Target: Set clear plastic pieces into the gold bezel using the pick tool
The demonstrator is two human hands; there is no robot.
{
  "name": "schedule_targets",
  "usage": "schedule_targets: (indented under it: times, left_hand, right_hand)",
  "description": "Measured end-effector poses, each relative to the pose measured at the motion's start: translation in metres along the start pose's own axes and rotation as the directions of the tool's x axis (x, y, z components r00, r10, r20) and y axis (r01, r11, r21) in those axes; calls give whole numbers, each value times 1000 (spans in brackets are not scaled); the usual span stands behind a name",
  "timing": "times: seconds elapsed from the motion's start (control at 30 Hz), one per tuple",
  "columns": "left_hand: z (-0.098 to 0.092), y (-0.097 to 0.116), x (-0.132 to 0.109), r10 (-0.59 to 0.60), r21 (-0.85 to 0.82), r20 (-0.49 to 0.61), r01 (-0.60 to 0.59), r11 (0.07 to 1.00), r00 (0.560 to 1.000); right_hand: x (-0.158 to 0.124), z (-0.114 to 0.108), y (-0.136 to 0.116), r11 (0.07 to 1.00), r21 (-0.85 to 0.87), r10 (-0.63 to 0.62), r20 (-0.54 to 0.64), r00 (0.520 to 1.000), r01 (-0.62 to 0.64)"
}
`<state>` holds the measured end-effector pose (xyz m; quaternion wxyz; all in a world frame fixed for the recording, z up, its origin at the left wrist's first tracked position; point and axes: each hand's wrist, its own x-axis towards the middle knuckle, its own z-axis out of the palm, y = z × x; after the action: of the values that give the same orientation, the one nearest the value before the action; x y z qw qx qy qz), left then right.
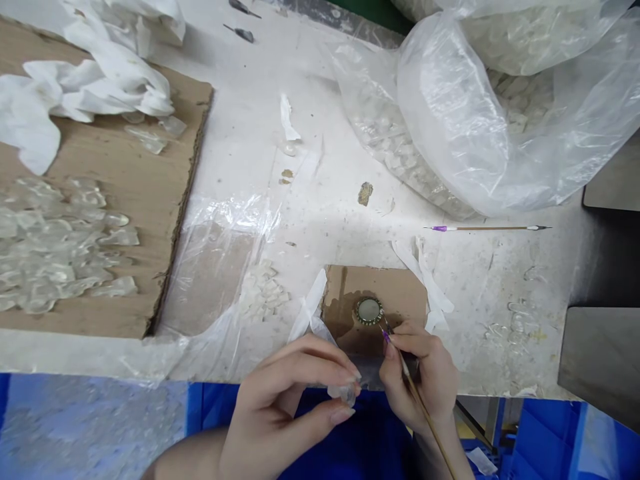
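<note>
My left hand (287, 403) pinches a small clear, glass-like piece (344, 393) between thumb and fingertips, just in front of the table edge. In my right hand (425, 377) is a thin brush (423, 407) with a brown handle, gripped like a pen. A purple collar with a fine point also shows at those fingertips; whether it belongs to a second tool, I cannot tell. The points are beside the right rim of a bottle cap (369, 311), which lies with its crimped rim up and holds something pale. Under the cap is a cardboard piece (400, 287) with a dark wet patch.
Small whitish pieces (265, 291) are heaped left of the cardboard. Many clear pieces (55, 247) lie on a larger cardboard sheet (145, 187), near white cloth (100, 87). Another thin brush (490, 228) lies to the right. Filled plastic bags (450, 113) stand at the back.
</note>
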<state>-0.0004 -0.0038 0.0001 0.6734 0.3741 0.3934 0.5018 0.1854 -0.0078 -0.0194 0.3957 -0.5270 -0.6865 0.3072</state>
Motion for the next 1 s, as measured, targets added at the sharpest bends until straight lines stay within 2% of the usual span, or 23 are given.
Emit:
schedule_targets:
  times: [0.1, 0.17, 0.27, 0.33, 0.47, 0.63, 1.0]
  left_hand:
    - [1, -1, 1, -13, -18, 4, 13, 1000, 1000]
    - [3, -2, 1, -29, -37, 8, 29, 999, 1000]
    - [5, -2, 0, -52, -83, -3, 51, 995, 999]
    - [7, -2, -1, -72, -108, -11, 70, 992, 997]
    - [11, -3, -1, -87, -132, -7, 85, 988, 996]
    - [11, -4, -1, -48, -89, -10, 47, 995, 999]
    - [8, -5, -3, -7, -31, 20, 8, 999, 1000]
  right_hand:
    - [-4, -1, -5, 997, 68, 24, -54, 998, -21]
    - [-6, -2, -11, 969, 231, 106, -79, 991, -85]
    - [-6, -2, -22, 844, 515, 198, -38, 979, -151]
    - [-3, 0, -30, 788, 596, 198, -8, 980, -154]
    - [2, 4, -41, 727, 659, 241, 22, 970, -195]
    - [-1, 10, -49, 642, 737, 277, 36, 960, -213]
    - [-10, 17, -50, 609, 773, 314, -33, 949, -175]
